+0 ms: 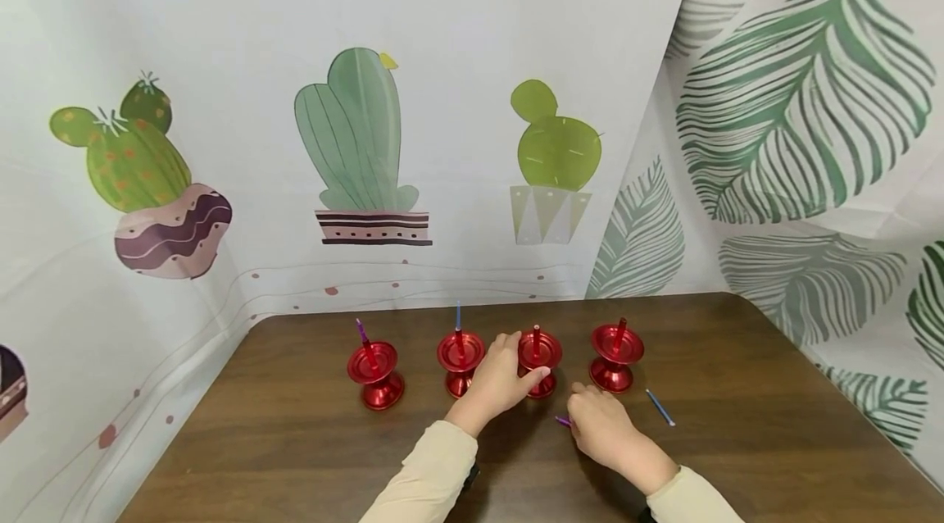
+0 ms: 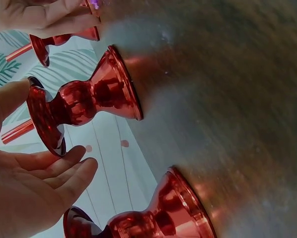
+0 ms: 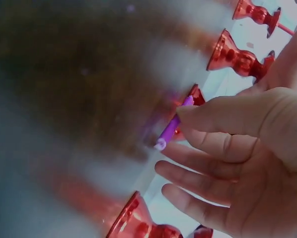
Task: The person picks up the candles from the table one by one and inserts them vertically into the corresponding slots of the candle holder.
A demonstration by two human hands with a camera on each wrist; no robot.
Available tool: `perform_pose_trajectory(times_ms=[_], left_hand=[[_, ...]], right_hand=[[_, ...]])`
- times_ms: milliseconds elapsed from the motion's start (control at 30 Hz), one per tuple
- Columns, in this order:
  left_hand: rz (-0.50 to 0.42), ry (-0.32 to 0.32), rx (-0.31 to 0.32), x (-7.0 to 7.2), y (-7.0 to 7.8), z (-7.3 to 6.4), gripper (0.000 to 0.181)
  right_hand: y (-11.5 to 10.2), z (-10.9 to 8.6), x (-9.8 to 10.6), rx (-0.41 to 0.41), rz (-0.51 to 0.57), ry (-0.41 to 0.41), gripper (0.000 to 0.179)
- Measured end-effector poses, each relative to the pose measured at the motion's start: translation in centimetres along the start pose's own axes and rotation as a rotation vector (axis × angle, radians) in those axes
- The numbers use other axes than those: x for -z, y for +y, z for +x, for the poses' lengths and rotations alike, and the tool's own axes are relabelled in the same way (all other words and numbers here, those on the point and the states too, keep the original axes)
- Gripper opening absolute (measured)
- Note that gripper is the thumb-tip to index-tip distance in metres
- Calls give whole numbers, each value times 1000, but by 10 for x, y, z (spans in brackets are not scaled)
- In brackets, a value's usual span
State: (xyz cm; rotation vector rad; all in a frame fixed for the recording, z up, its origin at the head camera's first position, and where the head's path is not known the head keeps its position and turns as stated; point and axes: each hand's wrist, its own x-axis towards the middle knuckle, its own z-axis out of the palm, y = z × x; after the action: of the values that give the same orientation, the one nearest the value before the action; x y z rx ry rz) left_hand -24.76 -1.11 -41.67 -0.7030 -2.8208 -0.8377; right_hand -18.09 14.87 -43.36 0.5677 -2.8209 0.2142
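Red, shiny metal candle holders, each a flared foot under a round dish with a thin upright tube, stand in a row of four along the far side of the dark brown wooden table. A slim purple candle is set in the leftmost holder, leaning slightly, and a slim blue candle stands in the second holder. The third holder and the rightmost holder show no candle in their tubes.

The left hand spans the third holder's dish, thumb and fingers at opposite edges, in what looks like a light, steadying hold. The right hand pinches a second purple candle between thumb and forefinger, its other fingers spread; it is low over the table, on the near side of the row, though whether it touches the wood I cannot tell. Farther right lies a loose blue candle.

The step in hand appears to be picking up the second purple candle. The next move would call for tipping it upright and lining its lower end up with the third tube, with the dish kept steady.
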Motion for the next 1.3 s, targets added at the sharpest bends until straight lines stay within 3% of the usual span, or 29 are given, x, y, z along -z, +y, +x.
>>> perform_pose_trajectory(times_ms=[167,367,600,867,1100,1300], left_hand=[[9,13,-2,-1,0,0,71],[23,32,-19,0,-1,0,70],[21,20,-16,1,-1,1,70],[22,21,-15,-1,-2,0,70],[17,19,-19,-1,-1,-1,70],[28,26,-37,-1,0,-1,70]], right_hand=[[7,-1,14,7,75,43,23],[14,7,41,-78,228,36,20],[21,24,57,-49,425,150,14],[22,50,56,-136,695,225,5],[14,72,45,-250,891,233,17],[12,82,35,-265,1004,265,20]])
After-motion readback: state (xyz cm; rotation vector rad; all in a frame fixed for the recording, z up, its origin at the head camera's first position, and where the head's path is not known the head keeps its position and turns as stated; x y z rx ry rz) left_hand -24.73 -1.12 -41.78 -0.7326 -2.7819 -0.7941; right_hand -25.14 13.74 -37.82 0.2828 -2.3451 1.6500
